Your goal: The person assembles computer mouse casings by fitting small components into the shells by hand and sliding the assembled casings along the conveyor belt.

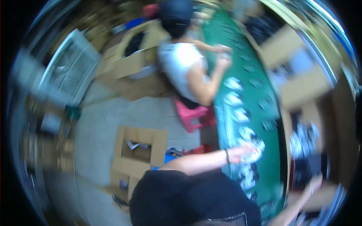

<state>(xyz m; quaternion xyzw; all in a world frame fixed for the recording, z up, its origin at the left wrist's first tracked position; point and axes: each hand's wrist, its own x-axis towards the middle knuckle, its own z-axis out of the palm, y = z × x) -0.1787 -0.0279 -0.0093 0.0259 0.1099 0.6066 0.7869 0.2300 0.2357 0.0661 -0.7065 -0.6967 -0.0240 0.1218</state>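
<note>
White bundle [258,150] lies under the outstretched left hand [241,151].

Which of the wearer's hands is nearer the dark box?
Right. The right hand is at the dark box; the left hand is farther left, over the green surface.

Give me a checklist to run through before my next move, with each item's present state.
1. Left grip at the white pieces on the green table: ok.
2. Left grip closed on a piece: cannot tell, too blurred.
3. Right grip beside the dark box: ok.
4. Right grip holding that box: cannot tell.
5. Co-worker's hands apart from yours: ok, farther up the table.
6. Sharp view: not ok, blurred.
</note>
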